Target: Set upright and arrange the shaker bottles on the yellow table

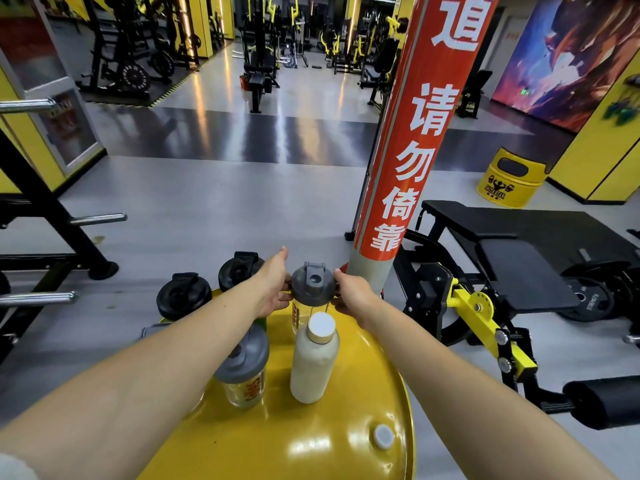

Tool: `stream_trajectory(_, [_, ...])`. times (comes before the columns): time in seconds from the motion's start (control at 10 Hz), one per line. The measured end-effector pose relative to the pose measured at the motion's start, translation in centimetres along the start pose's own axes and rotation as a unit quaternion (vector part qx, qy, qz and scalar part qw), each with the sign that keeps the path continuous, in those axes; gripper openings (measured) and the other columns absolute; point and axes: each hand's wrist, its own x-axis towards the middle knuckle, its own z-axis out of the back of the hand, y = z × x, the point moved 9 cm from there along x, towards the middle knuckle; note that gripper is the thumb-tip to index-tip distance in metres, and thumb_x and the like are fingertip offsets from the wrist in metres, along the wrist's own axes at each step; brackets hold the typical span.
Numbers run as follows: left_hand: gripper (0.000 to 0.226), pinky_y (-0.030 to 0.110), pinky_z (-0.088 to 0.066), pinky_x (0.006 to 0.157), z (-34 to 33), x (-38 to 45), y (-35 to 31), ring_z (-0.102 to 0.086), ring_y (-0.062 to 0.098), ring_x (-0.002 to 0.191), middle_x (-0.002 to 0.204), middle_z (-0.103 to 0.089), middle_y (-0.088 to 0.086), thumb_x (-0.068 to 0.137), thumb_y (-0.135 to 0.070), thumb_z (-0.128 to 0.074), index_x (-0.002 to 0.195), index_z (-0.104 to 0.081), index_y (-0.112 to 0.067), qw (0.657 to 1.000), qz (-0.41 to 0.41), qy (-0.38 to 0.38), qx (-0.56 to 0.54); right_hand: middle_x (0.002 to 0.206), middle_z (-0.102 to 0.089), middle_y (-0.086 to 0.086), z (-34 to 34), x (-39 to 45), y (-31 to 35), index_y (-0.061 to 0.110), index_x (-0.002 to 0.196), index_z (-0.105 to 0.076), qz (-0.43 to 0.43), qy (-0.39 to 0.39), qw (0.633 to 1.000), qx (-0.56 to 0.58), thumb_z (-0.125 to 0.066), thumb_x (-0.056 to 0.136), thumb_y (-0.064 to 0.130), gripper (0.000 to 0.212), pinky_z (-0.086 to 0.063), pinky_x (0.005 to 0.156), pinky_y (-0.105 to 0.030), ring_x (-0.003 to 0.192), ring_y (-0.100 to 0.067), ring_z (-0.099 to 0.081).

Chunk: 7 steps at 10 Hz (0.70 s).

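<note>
Far left on the yellow surface (311,445): two black-lidded shakers, one (183,295) at the left rim and a second (239,270) just behind it, both standing upright. Next, partly under the left forearm, a grey-lidded clear shaker (244,372) with orange print stands upright near the middle; something green shows behind it, too hidden to identify. Left hand (273,289) grips the left side of a grey-lidded shaker (313,284) at the far edge of the surface; the right hand (353,297) clasps its opposite side, so both hands are closed around the lid and the bottle sits upright between them. Just in front of it stands a white bottle with a pale cap (313,358), upright, close to but apparently not touching the held one. Judgement: righting looks essentially complete, since no bottle lies on its side in view. What remains is arranging: the held shaker needs its final spot, and the group is loosely spaced rather than ordered.
</note>
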Motion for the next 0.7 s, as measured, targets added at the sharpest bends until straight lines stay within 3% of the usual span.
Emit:
stream_trajectory(0.1, [0.089, 0.05, -0.025, 0.121, -0.3, -0.1, 0.0, -0.031, 0.039, 0.146, 0.158, -0.034, 0.021, 0.096, -0.067, -0.023, 0.153, -0.024, 0.001, 1.0, -0.006, 0.0, 0.01, 0.094, -0.063, -0.005, 0.3, 0.6, -0.3, 0.017, 0.09, -0.055, 0.006, -0.006, 1.0, 0.0, -0.037, 0.107, 0.039, 0.033, -0.049, 0.103, -0.043, 0.11, -0.03, -0.063])
stream_trajectory(0.2, [0.087, 0.049, -0.025, 0.121, -0.2, -0.1, -0.1, -0.031, 0.039, 0.146, 0.159, -0.033, 0.02, 0.097, -0.067, -0.025, 0.155, -0.022, -0.002, 1.0, -0.011, -0.005, 0.015, 0.091, -0.062, -0.005, 0.1, 1.0, -0.4, 0.015, 0.103, -0.057, 0.015, 0.0, 1.0, -0.003, -0.036, 0.107, 0.039, 0.032, -0.048, 0.104, -0.043, 0.097, -0.025, -0.062])
stream_trajectory(0.3, [0.086, 0.049, -0.024, 0.121, -0.3, -0.4, -0.1, -0.028, 0.039, 0.147, 0.161, -0.028, 0.02, 0.097, -0.067, -0.026, 0.156, -0.019, -0.004, 1.0, -0.011, -0.007, 0.021, 0.107, -0.065, -0.022, -0.2, 1.0, -0.6, 0.019, 0.093, -0.056, 0.013, 0.011, 1.0, -0.016, -0.038, 0.106, 0.039, 0.03, -0.049, 0.102, -0.044, 0.09, -0.023, -0.051])
stream_trajectory(0.4, [0.083, 0.049, -0.02, 0.122, -0.7, -1.0, -0.6, -0.021, 0.037, 0.15, 0.164, -0.02, 0.016, 0.099, -0.064, -0.027, 0.157, -0.014, -0.007, 0.999, -0.027, -0.023, 0.031, 0.103, -0.056, -0.01, -0.1, 1.1, -0.5, 0.015, 0.102, -0.058, 0.014, 0.009, 0.999, -0.032, -0.038, 0.105, 0.041, 0.033, -0.046, 0.088, -0.035, 0.094, -0.022, -0.049])
stream_trajectory(0.5, [0.074, 0.048, -0.016, 0.123, -1.0, -2.2, -1.7, -0.018, 0.033, 0.152, 0.165, -0.018, 0.012, 0.102, -0.059, -0.025, 0.157, -0.015, -0.011, 0.995, -0.07, -0.044, 0.058, 0.127, -0.061, -0.007, 0.3, 0.7, 0.0, 0.009, 0.129, -0.056, 0.029, 0.007, 0.997, -0.074, -0.038, 0.104, 0.039, 0.044, -0.043, 0.105, -0.04, 0.117, -0.024, -0.054])
stream_trajectory(0.6, [0.073, 0.045, -0.016, 0.123, -1.5, -3.0, -2.4, -0.019, 0.029, 0.152, 0.165, -0.02, 0.012, 0.102, -0.059, -0.023, 0.157, -0.019, -0.011, 0.991, -0.095, -0.037, 0.087, 0.126, -0.064, -0.023, 1.1, 1.9, 0.0, 0.005, 0.119, -0.062, 0.058, -0.003, 0.994, -0.087, -0.043, 0.098, 0.033, 0.04, -0.049, 0.098, -0.049, 0.114, -0.04, -0.061])
stream_trajectory(0.7, [0.07, 0.044, -0.021, 0.121, -1.5, -4.4, -3.6, -0.025, 0.028, 0.149, 0.162, -0.029, 0.012, 0.102, -0.058, -0.024, 0.154, -0.028, -0.011, 0.986, -0.121, -0.044, 0.104, 0.119, -0.067, -0.024, 1.8, 0.0, 2.0, 0.014, 0.098, -0.063, 0.092, -0.023, 0.992, -0.082, -0.046, 0.09, 0.036, 0.029, -0.05, 0.1, -0.056, 0.11, -0.044, -0.062])
